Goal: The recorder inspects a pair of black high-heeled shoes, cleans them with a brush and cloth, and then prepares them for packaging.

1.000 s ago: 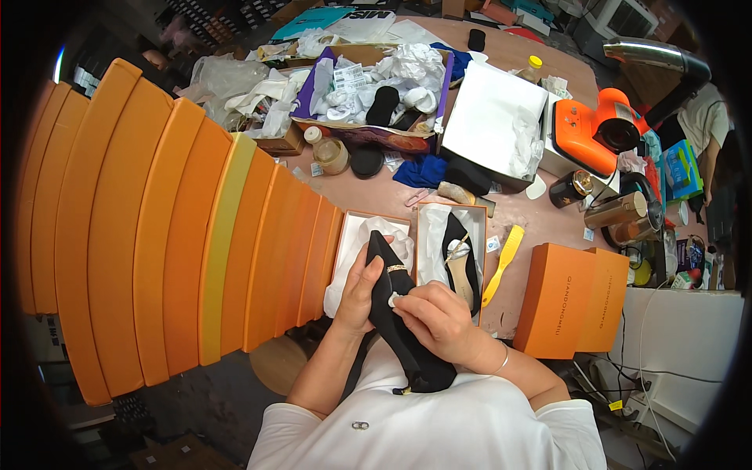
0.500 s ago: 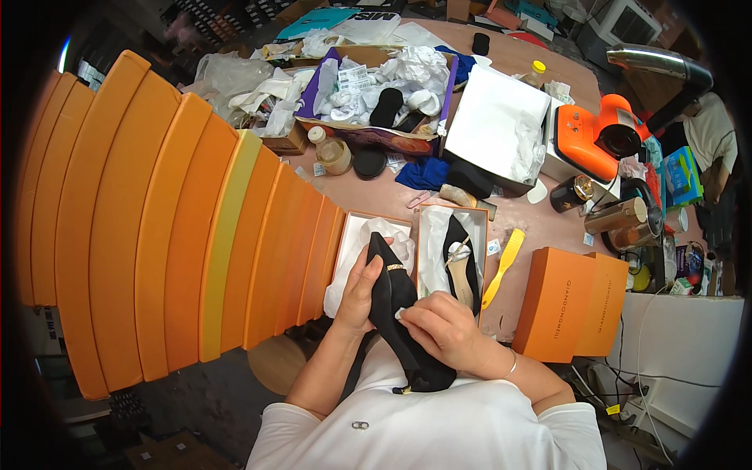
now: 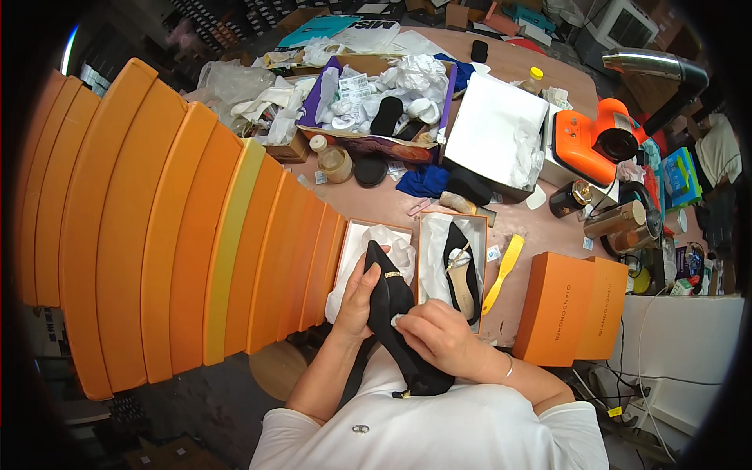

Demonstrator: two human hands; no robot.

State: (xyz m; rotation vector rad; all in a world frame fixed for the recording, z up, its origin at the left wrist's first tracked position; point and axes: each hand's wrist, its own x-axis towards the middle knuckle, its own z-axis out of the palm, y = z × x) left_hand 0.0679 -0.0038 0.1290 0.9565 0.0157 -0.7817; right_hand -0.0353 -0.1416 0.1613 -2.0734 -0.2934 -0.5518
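Note:
My left hand [image 3: 354, 307] is wrapped round a black pointed shoe [image 3: 390, 298] with a gold strip across it, held in front of my chest with its toe pointing away. Fingers of my right hand [image 3: 446, 335] pinch a small white wad [image 3: 395, 320] against the shoe's side. Another black shoe [image 3: 472, 296], with a beige insole, lies in an open orange-edged box [image 3: 484, 254] lined with white paper. Left of it, a second open box [image 3: 350, 235] with crumpled tissue [image 3: 392, 241] is partly hidden behind my left hand and the shoe.
Orange boxes [image 3: 168, 235] form a tall stack at left. A yellow brush [image 3: 503, 274] and two closed orange boxes [image 3: 556, 305] are at right. Farther back are a purple carton [image 3: 313, 98] of paper, a bottle [image 3: 333, 163], a white box [image 3: 493, 110] and an orange machine [image 3: 583, 145].
The view has shifted slightly. My left hand still holds the shoe, and my right fingers have moved slightly along its side with the white wad.

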